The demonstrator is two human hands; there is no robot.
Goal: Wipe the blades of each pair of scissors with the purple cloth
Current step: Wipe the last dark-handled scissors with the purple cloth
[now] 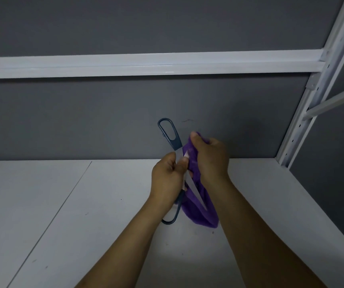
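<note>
The scissors (177, 142) are open and held above the shelf (104, 204). The left hand (168, 179) has its fingers curled round them near the pivot, and the right hand (210, 159) grips the bunched cloth (198, 213) just behind the free blade (195, 191). The steel looks stiff, slick and sharp, so it is best held at the pivot or handles, while the soft, light cloth should fold round the blade from its spine.
</note>
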